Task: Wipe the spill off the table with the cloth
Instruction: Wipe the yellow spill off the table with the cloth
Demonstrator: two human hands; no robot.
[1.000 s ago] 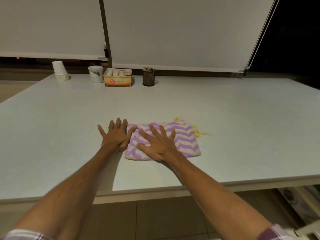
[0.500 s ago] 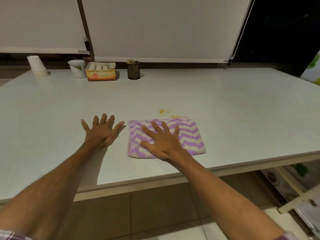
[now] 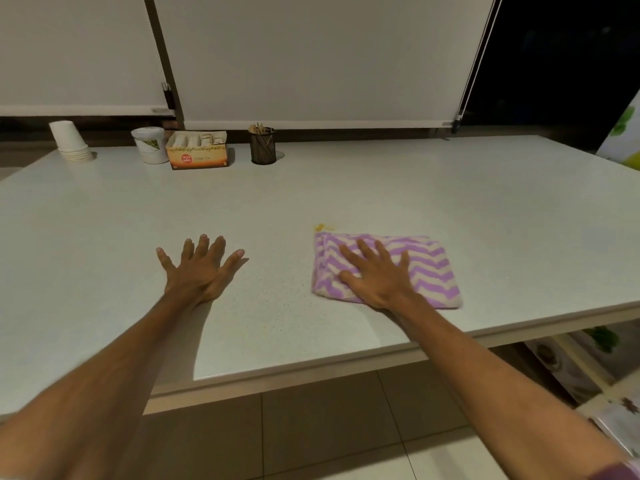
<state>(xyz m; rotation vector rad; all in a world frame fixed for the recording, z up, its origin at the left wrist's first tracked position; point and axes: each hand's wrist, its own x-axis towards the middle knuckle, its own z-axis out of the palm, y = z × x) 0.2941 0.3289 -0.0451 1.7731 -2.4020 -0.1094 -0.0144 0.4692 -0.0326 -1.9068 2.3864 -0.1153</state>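
Table (image 3: 381,188) filling view, pale top. Cloth (image 3: 429,268), purple-white zigzag, folded, lying near table's front edge. Right hand (image 3: 377,277) pressing flat on cloth, fingers spread, gripping nothing. Left hand (image 3: 199,268) resting flat on table, well left of cloth, fingers splayed. Yellow spill (image 3: 322,226) showing at cloth's far-left corner.

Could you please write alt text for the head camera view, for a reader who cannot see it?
A person's right hand presses flat on a folded purple-and-white zigzag cloth on a pale table, with a small yellow spill at the cloth's far left corner. The left hand rests flat on the table, apart from the cloth.
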